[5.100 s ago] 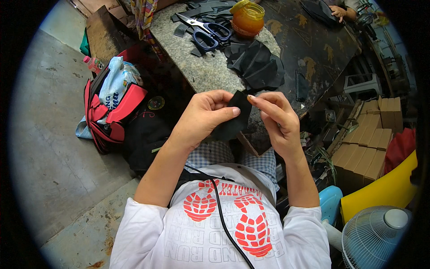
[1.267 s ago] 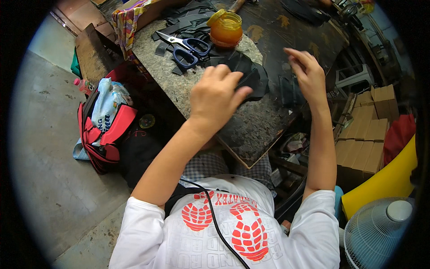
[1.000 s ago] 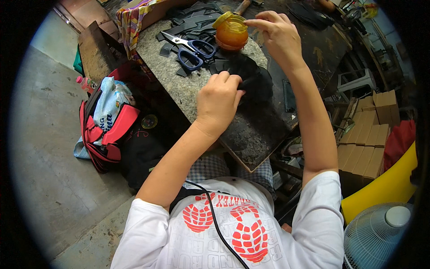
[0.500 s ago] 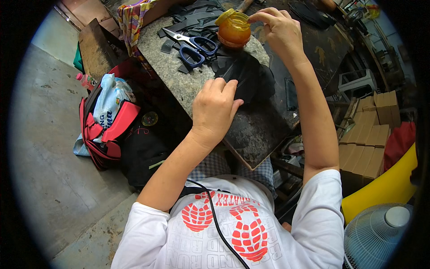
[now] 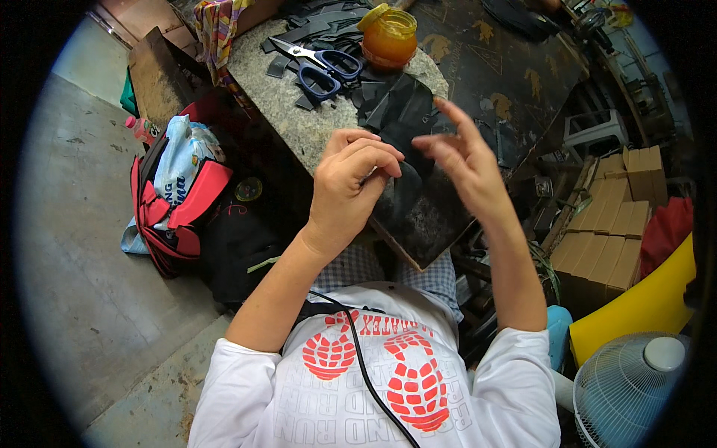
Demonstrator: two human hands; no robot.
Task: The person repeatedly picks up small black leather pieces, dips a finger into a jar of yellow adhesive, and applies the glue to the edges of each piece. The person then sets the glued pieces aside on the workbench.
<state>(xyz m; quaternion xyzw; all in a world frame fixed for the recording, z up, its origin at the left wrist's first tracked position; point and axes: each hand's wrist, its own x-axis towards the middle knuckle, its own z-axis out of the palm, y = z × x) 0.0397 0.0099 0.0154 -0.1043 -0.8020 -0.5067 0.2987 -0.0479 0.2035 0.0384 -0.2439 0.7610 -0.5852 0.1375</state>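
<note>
Left hand (image 5: 349,179) pinches a black leather piece (image 5: 407,196) near the stone slab (image 5: 299,123) edge. Right hand (image 5: 461,163) hovers just beside, fingers spread. Scissors (image 5: 317,63) and orange glue jar (image 5: 388,35) rest on slab.

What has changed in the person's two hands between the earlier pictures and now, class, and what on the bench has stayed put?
The right hand has come back from the orange jar toward the body, fingers spread and holding nothing. The left hand has lifted slightly toward it, curled on the black piece at the slab's near edge. The jar, the blue-handled scissors and the red bag on the floor stayed where they were.
</note>
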